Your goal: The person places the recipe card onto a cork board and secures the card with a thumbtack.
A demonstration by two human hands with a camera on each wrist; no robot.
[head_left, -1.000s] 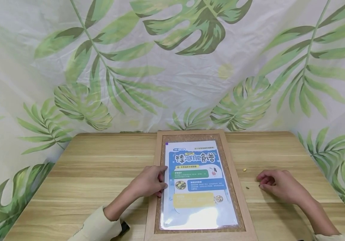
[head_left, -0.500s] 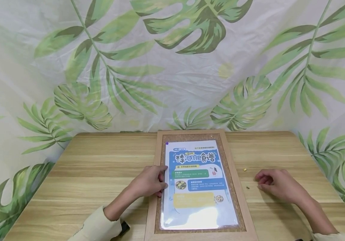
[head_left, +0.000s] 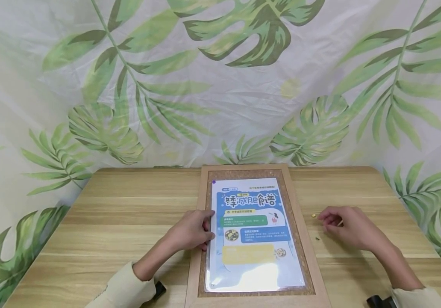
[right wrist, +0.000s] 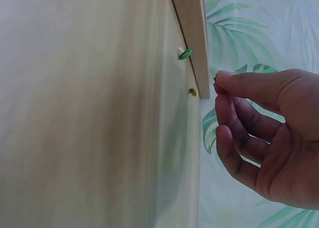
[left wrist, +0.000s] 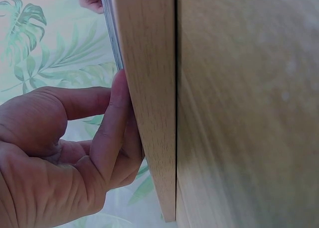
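A laminated blue-and-white poster [head_left: 251,269] lies on a wood-framed cork board [head_left: 257,294], with a purple thumbtack [head_left: 214,182] at its top left corner. My left hand [head_left: 189,231] rests on the board's left side, index finger and thumb pressing at the poster's left edge. Right of the board, my right hand [head_left: 353,226] is over the table, thumb and fingertips pinching a small thumbtack [right wrist: 215,81], mostly hidden by them. A yellow thumbtack [head_left: 313,215] lies just left of these fingers. A green thumbtack [right wrist: 185,54] also lies near the frame.
The wood-grain table [head_left: 128,205] reaches back to a leaf-patterned cloth [head_left: 243,107] hanging behind and at both sides. Black devices show at the sleeves, one at the left wrist [head_left: 160,291] and one at the right wrist [head_left: 378,301].
My right hand has moved a little left and away from me, closer to the yellow thumbtack. My left hand stays at the poster's edge.
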